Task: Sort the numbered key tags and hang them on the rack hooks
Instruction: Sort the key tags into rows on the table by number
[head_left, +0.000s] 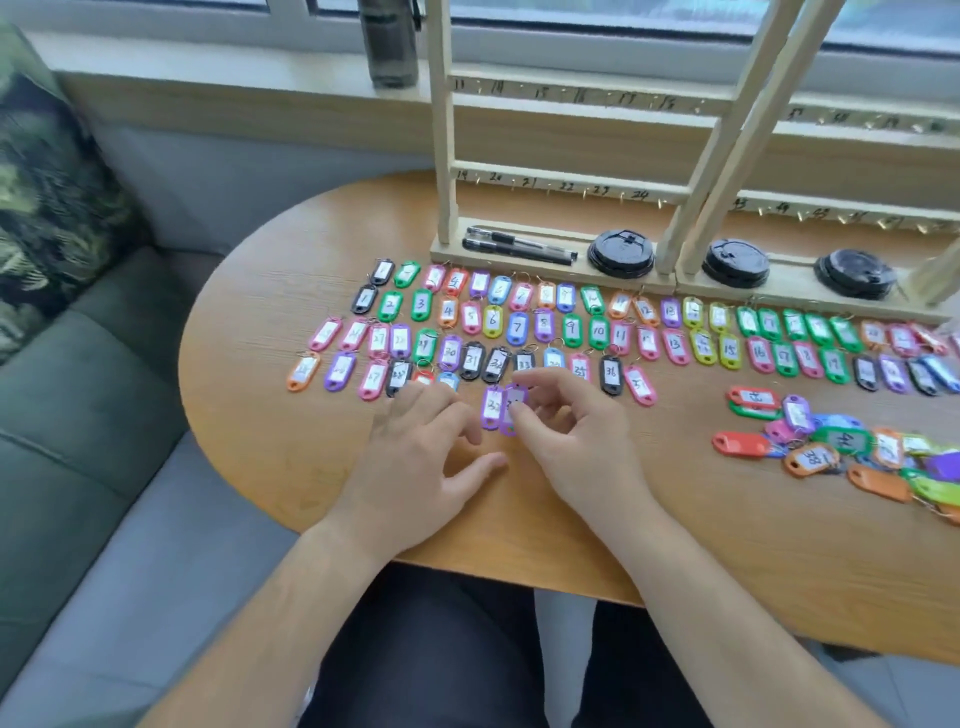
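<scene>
The right hand (576, 431) pinches a purple key tag (515, 400) between thumb and forefinger, with the other fingers loosely curled. The tag sits at 12 o'clock from that hand, low over the table (260, 415), probably to read its number and align it with the rows. A second purple tag (491, 408) lies touching it on the 9 o'clock side. The left hand (426, 452) lies flat with its fingers extended and grips nothing. Its fingertips cover the near row ends, likely to steady them.

The sorted key tags (518, 327) lie in numbered rows at 12 o'clock. An unsorted heap (841, 439) lies at 3 o'clock. The wooden rack (444, 156) stands beyond the rows, and no tags show on its numbered rails. Two pens (519, 247) and black cup lids (621, 254) rest on its base, below the lowest hooks. Reaching the rack means passing over the laid-out rows.
</scene>
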